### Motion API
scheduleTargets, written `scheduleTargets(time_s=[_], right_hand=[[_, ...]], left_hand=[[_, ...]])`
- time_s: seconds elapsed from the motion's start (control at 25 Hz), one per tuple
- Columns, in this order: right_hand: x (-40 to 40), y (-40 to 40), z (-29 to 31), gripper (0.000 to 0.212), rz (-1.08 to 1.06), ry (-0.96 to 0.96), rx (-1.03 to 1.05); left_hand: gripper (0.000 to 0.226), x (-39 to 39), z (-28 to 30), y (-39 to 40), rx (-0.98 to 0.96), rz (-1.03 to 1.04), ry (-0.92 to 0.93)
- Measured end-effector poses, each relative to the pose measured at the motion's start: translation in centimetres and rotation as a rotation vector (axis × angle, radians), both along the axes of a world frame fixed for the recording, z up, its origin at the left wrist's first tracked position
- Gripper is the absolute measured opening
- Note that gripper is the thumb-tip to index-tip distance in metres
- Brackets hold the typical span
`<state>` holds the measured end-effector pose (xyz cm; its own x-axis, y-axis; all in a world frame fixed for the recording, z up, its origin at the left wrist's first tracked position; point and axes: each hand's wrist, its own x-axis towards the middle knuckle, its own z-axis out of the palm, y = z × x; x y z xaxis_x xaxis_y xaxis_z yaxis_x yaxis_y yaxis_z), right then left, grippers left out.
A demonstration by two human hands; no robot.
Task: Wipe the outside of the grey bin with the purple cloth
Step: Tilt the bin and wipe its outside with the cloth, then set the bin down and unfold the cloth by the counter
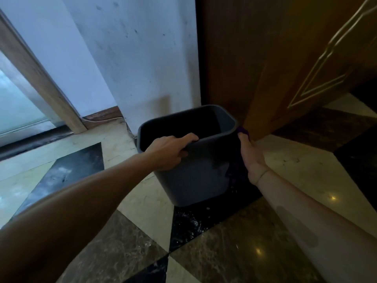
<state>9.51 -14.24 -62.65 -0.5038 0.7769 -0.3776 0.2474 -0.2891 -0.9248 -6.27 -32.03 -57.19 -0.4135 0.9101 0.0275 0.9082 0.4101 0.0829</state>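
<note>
Grey plastic, matt and dark inside, the bin (pixel 195 176) stands on the tiled floor (pixel 142 248) near the foot of a scuffed white wall (pixel 142 58), its far right corner just beside the edge of a brown wooden door (pixel 255 68). It looks tipped a little toward the camera, though the wide lens may account for that.

On its near rim the left hand (pixel 169 152) is closed, fingers hooked over the edge into the bin and thumb on the outside face, steadying it. At the bin's right side the right hand (pixel 252 156) lies flat along the wall, fingers reaching up to the rim. The purple cloth (pixel 236 168) is pinned between that palm and the plastic: one scrap shows above the fingertips by the top corner, and a darker fold hangs below the hand. How much cloth lies under the palm cannot be told.

Wiping seems to be under way on the right-hand face, with the near face and the left side likely yet to be covered. The next move calls for steady palm pressure down that wall, then either turning the bin with the rim hand or bringing the cloth round to the near face. The door is close, so the far side will need the bin drawn clear.
</note>
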Motion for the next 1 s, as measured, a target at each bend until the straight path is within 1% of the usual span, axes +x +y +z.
scheduleTargets(time_s=[0.2,0.4,0.48,0.76,0.92,1.0], right_hand=[[-1.5,-0.2,-1.5,0.064,0.002,-0.013,0.029],[-2.6,-0.2,-2.9,0.075,0.023,-0.018,0.069],[-2.5,-0.3,-3.6,0.075,0.020,-0.021,0.071],[-0.9,-0.4,-4.2,0.064,-0.014,0.021,-0.066],[0.8,0.2,-2.4,0.060,-0.075,0.028,-0.130],[1.9,0.3,-0.6,0.053,-0.095,0.108,-0.176]], left_hand=[[0.041,-2.0,-2.8,-0.4,0.063,-0.020,0.083],[0.044,-2.8,-4.3,-0.8,0.083,-0.064,0.146],[0.045,-2.6,-4.7,-1.1,0.083,-0.080,0.156],[0.048,-1.2,-6.3,-1.7,0.062,-0.129,0.193],[0.049,-0.8,-6.5,-1.6,0.027,-0.090,0.197],[0.050,-0.3,-5.7,-1.5,0.048,-0.070,0.203]])
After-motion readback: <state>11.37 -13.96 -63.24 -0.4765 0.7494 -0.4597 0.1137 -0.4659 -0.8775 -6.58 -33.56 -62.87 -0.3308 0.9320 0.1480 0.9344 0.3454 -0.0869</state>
